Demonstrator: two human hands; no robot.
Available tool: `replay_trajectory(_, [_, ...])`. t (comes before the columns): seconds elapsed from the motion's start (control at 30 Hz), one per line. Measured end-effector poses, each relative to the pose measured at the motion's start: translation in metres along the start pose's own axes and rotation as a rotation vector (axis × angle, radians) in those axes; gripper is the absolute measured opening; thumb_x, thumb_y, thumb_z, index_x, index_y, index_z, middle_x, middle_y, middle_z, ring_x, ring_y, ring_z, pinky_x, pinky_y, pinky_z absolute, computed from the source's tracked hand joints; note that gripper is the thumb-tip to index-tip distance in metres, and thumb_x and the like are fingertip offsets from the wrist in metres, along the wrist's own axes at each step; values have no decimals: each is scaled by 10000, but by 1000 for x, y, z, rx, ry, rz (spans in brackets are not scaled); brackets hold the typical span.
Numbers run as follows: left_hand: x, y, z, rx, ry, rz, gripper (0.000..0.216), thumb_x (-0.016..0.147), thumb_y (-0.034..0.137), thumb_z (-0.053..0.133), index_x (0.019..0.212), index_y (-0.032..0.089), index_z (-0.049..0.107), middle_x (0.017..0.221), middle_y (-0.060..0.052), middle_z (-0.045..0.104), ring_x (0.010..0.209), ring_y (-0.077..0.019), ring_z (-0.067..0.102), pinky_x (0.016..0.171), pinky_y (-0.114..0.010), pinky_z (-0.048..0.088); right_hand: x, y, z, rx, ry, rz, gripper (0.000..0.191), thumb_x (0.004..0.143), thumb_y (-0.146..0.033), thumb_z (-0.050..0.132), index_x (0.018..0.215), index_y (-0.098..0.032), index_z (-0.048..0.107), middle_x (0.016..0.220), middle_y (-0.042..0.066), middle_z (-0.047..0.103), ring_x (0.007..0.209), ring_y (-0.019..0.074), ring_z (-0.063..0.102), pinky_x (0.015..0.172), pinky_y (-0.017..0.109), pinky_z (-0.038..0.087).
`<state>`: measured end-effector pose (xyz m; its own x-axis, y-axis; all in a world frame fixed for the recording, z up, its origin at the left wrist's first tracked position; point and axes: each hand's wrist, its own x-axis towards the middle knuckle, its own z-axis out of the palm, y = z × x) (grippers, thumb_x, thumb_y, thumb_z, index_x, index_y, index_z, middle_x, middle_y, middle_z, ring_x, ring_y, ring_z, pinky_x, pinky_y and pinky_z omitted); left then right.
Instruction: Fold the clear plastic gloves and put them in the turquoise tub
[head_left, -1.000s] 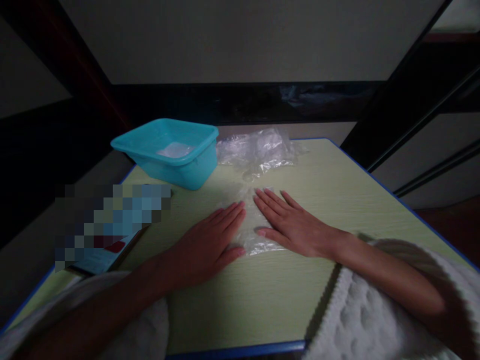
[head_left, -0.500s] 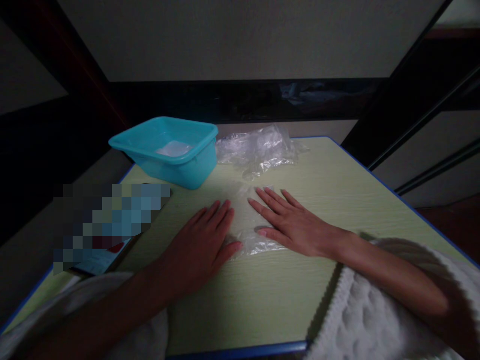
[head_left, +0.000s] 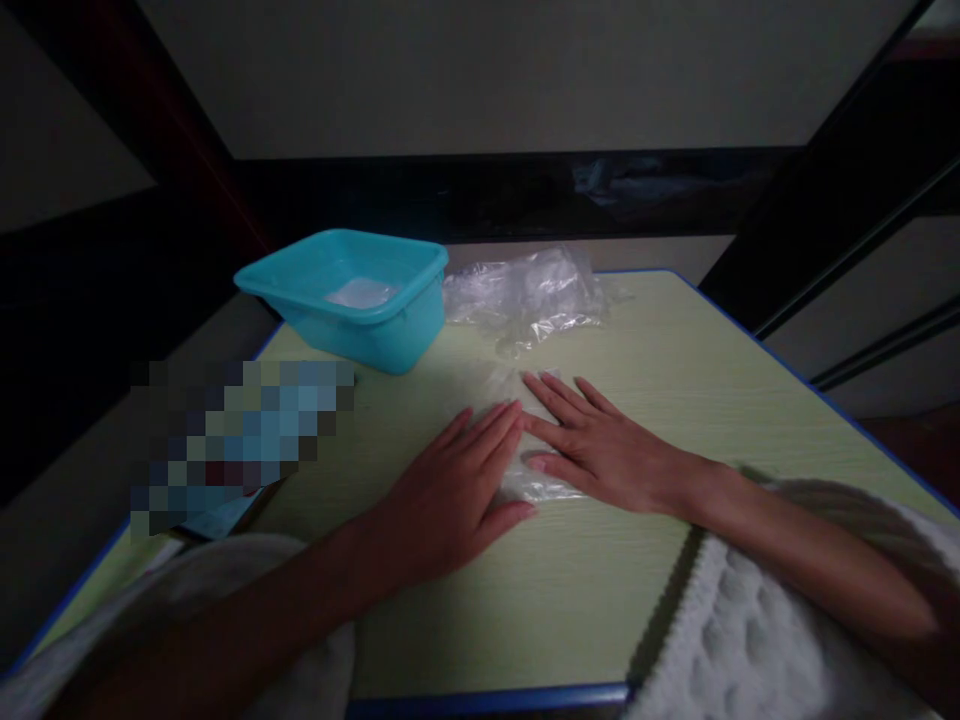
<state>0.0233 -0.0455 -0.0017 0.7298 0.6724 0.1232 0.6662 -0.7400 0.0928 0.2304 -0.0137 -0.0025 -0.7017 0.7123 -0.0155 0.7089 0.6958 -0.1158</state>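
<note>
Item: thin clear plastic bag [head_left: 541,487], flat, lying on the pale green wood-grain table with blue edging [head_left: 697,350], at the middle of its width and somewhat toward the near edge. Left hand [head_left: 450,492]: lying spread flat and palm down, fingers straight and close together, gripping nothing, its fingertips and thumb resting on the left part of the bag. Right hand [head_left: 604,452]: likewise flat and palm down, fingers slightly fanned, grasping nothing, pressing on the right part of the bag; the fingertips of the two hands are lying just beside each other, and whether they are touching cannot be told. Both forearms are coming out of white knitted sleeves [head_left: 750,640] at the near edge. Loose heap of crumpled clear plastic bags [head_left: 529,295]: sitting at the far edge of the table, beyond the hands and apart from them. Turquoise rectangular plastic basin [head_left: 375,340]: standing upright at the far left corner, just beside the heap, with something pale and whitish [head_left: 361,293] lying in its bottom; what it is cannot be told. A flat item at the left edge of the table is showing only as a pixelated patch.
</note>
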Motion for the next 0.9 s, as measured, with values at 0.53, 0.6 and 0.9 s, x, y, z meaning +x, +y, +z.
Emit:
replay_trajectory(0.53, [-15,-8,1,113,-62,-234,680,908,502,306,1346,-18,317,1431,-244,302,1345,-305,261,1055,-472,302,-1,-1,0,-10,18,10,606,914,-559,252,1428,-236,255,1494,157,120,1361,320,112,1069,555,173])
replay_trajectory(0.6, [-17,-10,-2,134,-68,-256,675,906,502,312,1335,-18,341,1418,-248,325,1333,-314,290,1047,-480,309,-1,-1,0,-15,28,11,605,913,-560,256,1427,-240,257,1496,149,126,1360,322,124,1068,555,183])
replay_trajectory(0.9, [-20,-16,-3,219,-13,-367,658,890,502,368,1259,-39,432,1362,-288,393,1289,-362,354,1038,-538,284,-1,0,2,-33,33,4,604,916,-561,231,1432,-247,239,1499,154,135,1360,318,127,1062,558,193])
